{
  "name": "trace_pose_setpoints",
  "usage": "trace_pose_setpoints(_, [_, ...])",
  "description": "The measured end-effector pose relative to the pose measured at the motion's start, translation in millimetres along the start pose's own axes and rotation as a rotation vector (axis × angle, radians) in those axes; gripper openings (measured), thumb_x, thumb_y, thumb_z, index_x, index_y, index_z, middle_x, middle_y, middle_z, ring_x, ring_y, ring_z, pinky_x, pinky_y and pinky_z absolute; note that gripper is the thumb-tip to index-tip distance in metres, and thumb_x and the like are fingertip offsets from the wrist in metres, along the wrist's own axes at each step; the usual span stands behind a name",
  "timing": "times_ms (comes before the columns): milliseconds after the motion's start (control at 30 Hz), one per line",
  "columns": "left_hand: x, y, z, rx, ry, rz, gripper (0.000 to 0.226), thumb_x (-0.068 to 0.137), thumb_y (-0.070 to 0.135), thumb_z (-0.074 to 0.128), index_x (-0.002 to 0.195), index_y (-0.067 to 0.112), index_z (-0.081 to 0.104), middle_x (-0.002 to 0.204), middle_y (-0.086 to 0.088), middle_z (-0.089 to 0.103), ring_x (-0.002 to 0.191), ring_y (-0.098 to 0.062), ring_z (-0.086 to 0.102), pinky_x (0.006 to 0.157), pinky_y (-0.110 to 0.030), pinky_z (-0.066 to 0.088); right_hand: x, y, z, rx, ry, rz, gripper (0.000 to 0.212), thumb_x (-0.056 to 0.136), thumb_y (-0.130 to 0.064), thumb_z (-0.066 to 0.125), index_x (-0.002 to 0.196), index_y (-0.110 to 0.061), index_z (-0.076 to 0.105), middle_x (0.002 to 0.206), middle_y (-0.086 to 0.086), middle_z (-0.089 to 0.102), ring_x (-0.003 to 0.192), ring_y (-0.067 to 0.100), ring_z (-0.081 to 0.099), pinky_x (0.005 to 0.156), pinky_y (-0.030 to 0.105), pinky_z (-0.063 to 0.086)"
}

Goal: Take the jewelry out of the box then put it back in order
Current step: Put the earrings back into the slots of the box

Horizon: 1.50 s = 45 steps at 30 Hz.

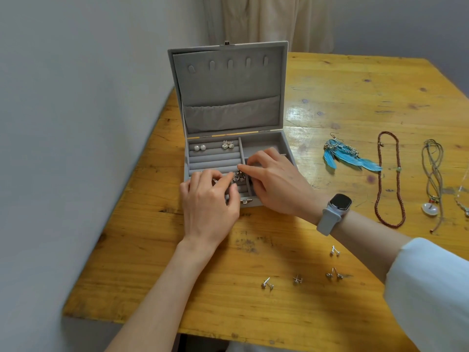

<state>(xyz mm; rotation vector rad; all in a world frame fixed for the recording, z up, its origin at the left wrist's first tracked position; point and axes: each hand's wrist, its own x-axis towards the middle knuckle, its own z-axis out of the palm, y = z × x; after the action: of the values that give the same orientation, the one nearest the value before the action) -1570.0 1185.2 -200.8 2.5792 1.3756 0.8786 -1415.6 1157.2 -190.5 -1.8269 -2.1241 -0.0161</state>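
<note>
Low in the frame, four pairs of stud earrings [302, 271] lie on the wooden table [355, 92]. At centre, the left hand [208, 199] and the right hand [274, 184], fingers curled, together pinch a small silver earring [239, 176] over the ring rolls of the open grey jewelry box [228, 102]. Pearl studs [200, 147] sit in the rear roll. At right lie feather earrings [350, 156] and a bead necklace [389, 179].
</note>
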Motion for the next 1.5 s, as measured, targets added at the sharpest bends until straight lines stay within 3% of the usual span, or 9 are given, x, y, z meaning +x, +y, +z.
trace_pose_setpoints(233, [-5,5,-11,-0.099,0.002,-0.014,0.039,0.081,0.031,0.044,0.107,0.016,0.067,0.096,-0.004,0.059,0.093,-0.021,0.054,0.078,-0.032,0.033,-8,-2,-4,0.084,0.019,0.04,0.042,0.088,-0.016,0.037,0.128,-0.013,0.049,0.113,0.009,0.06,0.108,0.029,0.049,0.083,0.041,0.041])
trace_pose_setpoints(433, [-44,13,-32,-0.357,-0.114,0.019,0.026,0.081,0.033,0.05,0.09,0.017,0.069,0.091,0.003,0.057,0.091,-0.015,0.053,0.081,-0.039,0.046,-61,-22,-24,0.267,0.067,0.072,0.021,0.085,-0.015,0.049,0.099,-0.013,0.064,0.093,0.002,0.062,0.089,0.021,0.051,0.074,0.038,0.044])
trace_pose_setpoints(533, [-70,14,-37,-0.45,-0.209,-0.002,0.022,0.078,0.037,0.051,0.078,0.021,0.066,0.084,0.011,0.055,0.086,-0.007,0.05,0.079,-0.034,0.044,-95,-37,-29,0.286,-0.087,0.086,0.009,0.085,-0.02,0.057,0.091,-0.016,0.063,0.088,-0.003,0.06,0.086,0.016,0.046,0.076,0.037,0.042])
trace_pose_setpoints(600, [-85,14,-37,-0.447,-0.27,0.02,0.021,0.076,0.04,0.051,0.077,0.025,0.066,0.082,0.019,0.053,0.086,-0.002,0.047,0.079,-0.03,0.041,-111,-45,-29,0.272,-0.186,0.082,0.013,0.084,-0.029,0.056,0.09,-0.019,0.062,0.088,-0.005,0.059,0.087,0.015,0.044,0.078,0.036,0.038])
trace_pose_setpoints(767, [-104,12,-37,-0.369,-0.327,0.07,0.023,0.076,0.043,0.051,0.083,0.028,0.068,0.086,0.017,0.054,0.09,-0.003,0.045,0.082,-0.014,0.025,-130,-60,-20,0.166,-0.195,0.093,0.03,0.077,-0.05,0.046,0.086,-0.023,0.058,0.085,-0.007,0.057,0.085,0.015,0.045,0.074,0.033,0.031])
trace_pose_setpoints(1000, [-105,15,-36,-0.323,-0.349,0.094,0.027,0.073,0.048,0.05,0.085,0.031,0.067,0.088,0.018,0.053,0.091,-0.002,0.041,0.082,-0.017,0.023,-133,-66,-11,0.105,-0.11,0.133,0.009,0.082,-0.029,0.06,0.083,-0.019,0.061,0.086,-0.003,0.061,0.087,0.022,0.048,0.074,0.033,0.025])
trace_pose_setpoints(1167, [-105,20,-33,-0.295,-0.325,0.081,0.03,0.071,0.054,0.053,0.083,0.031,0.068,0.085,0.018,0.05,0.088,0.0,0.04,0.078,-0.018,0.021,-131,-59,-20,0.083,-0.113,0.156,0.011,0.086,-0.029,0.056,0.091,-0.02,0.06,0.093,-0.005,0.058,0.092,0.017,0.044,0.076,0.029,0.021])
trace_pose_setpoints(1333, [-104,23,-30,-0.276,-0.316,0.109,0.008,0.075,0.031,0.071,0.082,0.028,0.069,0.083,0.017,0.049,0.084,-0.001,0.042,0.077,-0.023,0.024,-121,-52,-28,0.173,-0.068,0.202,0.007,0.086,-0.023,0.056,0.09,-0.018,0.06,0.089,-0.007,0.057,0.087,0.014,0.041,0.077,0.028,0.028])
trace_pose_setpoints(1500, [-87,18,-38,-0.373,-0.279,0.04,0.008,0.081,0.016,0.067,0.086,0.022,0.068,0.086,0.017,0.059,0.079,0.002,0.051,0.078,-0.02,0.038,-96,-52,-35,0.395,0.015,0.274,0.004,0.085,-0.011,0.058,0.088,-0.014,0.06,0.077,-0.013,0.052,0.078,0.012,0.047,0.073,0.025,0.038])
